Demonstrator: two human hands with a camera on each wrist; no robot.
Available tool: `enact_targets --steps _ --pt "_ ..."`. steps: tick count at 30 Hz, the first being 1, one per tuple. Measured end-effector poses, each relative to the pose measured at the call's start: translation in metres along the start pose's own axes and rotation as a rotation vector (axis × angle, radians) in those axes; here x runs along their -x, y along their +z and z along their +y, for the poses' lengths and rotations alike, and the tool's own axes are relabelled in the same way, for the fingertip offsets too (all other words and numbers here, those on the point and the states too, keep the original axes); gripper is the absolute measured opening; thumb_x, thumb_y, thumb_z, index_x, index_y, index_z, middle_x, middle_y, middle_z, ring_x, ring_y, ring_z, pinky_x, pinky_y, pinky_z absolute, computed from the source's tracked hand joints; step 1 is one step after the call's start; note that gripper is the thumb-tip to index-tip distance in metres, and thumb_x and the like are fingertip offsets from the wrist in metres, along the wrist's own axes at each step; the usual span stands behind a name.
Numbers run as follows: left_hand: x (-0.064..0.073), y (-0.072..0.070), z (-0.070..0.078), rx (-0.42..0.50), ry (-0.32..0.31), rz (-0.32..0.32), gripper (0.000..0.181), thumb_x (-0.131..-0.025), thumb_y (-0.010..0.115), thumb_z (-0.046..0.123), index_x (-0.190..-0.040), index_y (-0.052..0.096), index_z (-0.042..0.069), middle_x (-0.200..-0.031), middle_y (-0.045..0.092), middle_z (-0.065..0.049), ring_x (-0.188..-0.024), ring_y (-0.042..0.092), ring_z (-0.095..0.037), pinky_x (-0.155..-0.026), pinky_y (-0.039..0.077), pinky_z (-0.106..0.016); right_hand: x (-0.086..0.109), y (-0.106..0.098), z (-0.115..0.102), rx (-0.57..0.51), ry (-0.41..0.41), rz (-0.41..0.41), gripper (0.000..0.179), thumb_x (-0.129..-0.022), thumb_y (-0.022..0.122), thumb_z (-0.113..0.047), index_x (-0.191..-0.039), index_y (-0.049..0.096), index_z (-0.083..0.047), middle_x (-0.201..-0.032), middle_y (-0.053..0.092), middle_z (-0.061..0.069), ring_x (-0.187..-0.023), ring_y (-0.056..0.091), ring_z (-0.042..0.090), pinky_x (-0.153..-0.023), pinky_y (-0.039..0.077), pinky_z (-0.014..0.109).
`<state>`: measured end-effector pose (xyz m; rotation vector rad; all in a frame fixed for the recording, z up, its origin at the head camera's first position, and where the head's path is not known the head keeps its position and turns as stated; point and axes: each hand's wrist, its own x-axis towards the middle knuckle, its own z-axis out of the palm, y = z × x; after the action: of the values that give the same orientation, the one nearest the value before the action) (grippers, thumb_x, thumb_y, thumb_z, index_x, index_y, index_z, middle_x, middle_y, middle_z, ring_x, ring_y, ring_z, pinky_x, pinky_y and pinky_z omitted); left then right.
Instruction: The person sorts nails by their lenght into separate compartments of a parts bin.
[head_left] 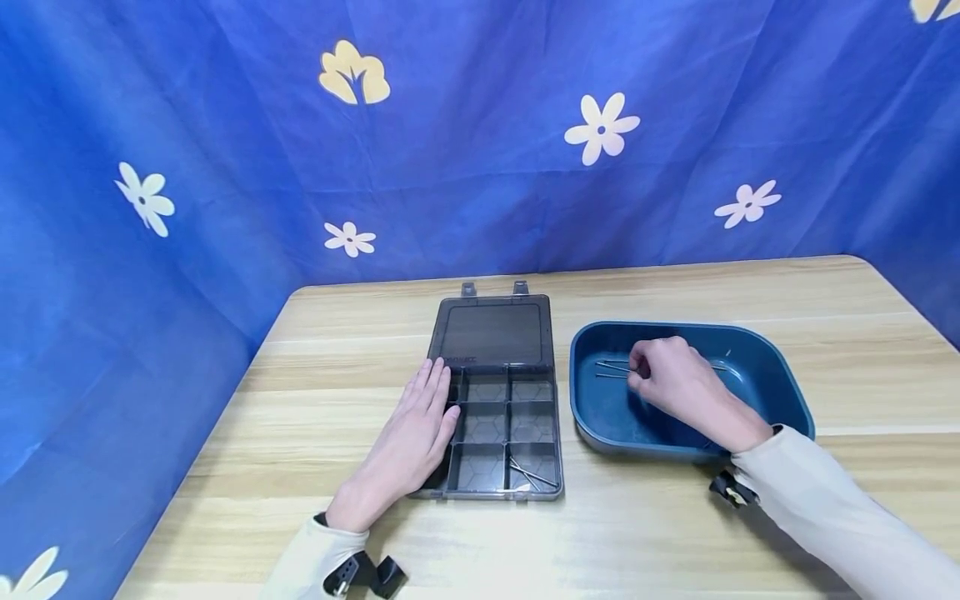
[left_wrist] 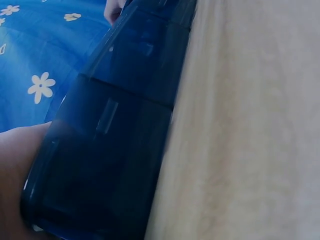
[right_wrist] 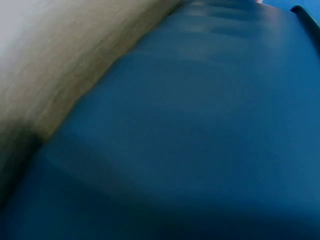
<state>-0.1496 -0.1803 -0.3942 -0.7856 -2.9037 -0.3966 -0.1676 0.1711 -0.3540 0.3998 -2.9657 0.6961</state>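
My left hand (head_left: 412,425) lies flat with straight fingers over the left column of a dark clear compartment box (head_left: 507,443), whose lid (head_left: 495,332) is laid back. Thin metal pins (head_left: 531,473) lie crossed in its front right compartment. My right hand (head_left: 678,383) reaches into a blue plastic bin (head_left: 780,379), fingers curled and thumb and fingertips together at the ends of thin metal pins (head_left: 611,376). It seems to pinch one; the fingers partly hide the contact. The left wrist view shows the box's front wall (left_wrist: 100,160); in the right wrist view the bin's outer wall (right_wrist: 190,120) is blurred.
Both containers stand on a light wooden table (head_left: 300,400), the bin right of the box with a narrow gap between. A blue flowered curtain (head_left: 465,167) hangs behind and at the sides. Another pin (head_left: 718,367) shows in the bin, right of my hand.
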Motion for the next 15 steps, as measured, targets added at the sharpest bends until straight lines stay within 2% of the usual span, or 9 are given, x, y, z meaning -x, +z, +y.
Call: enact_targets --steps 5,8,12,15 --pt "-0.003 -0.001 0.002 0.008 -0.02 -0.025 0.058 -0.106 0.032 0.029 -0.149 0.021 -0.009 -0.157 0.014 -0.024 -0.147 0.008 -0.035 -0.118 0.013 -0.049 0.0 0.004 0.003 0.101 -0.027 0.002 0.005 -0.079 0.068 -0.005 -0.082 0.066 -0.002 -0.074 0.06 0.005 -0.061 0.052 0.02 -0.051 0.047 0.037" --pt "-0.005 -0.001 0.003 0.009 -0.022 -0.031 0.059 -0.106 0.032 0.029 -0.149 0.02 -0.01 -0.157 0.015 -0.025 -0.147 0.007 -0.035 -0.118 0.013 -0.05 0.001 0.007 0.002 0.163 -0.051 0.002 0.007 -0.078 0.07 -0.005 -0.078 0.063 -0.002 -0.072 0.057 0.007 -0.06 0.053 0.022 -0.049 0.048 0.04" --pt "-0.005 -0.001 0.002 0.004 -0.021 -0.034 0.059 -0.106 0.032 0.028 -0.148 0.02 -0.011 -0.156 0.015 -0.026 -0.146 0.008 -0.037 -0.118 0.013 -0.05 0.003 0.015 0.0 0.229 -0.116 0.016 0.01 -0.076 0.068 -0.002 -0.074 0.059 -0.003 -0.069 0.052 0.007 -0.06 0.056 0.025 -0.045 0.049 0.043" --pt "-0.004 -0.001 0.001 0.005 -0.024 -0.037 0.059 -0.106 0.031 0.029 -0.148 0.021 -0.011 -0.156 0.015 -0.026 -0.146 0.008 -0.037 -0.118 0.013 -0.05 0.003 0.021 0.001 0.256 -0.155 0.012 0.008 -0.075 0.067 0.0 -0.077 0.06 -0.001 -0.07 0.052 0.008 -0.061 0.058 0.026 -0.046 0.051 0.044"
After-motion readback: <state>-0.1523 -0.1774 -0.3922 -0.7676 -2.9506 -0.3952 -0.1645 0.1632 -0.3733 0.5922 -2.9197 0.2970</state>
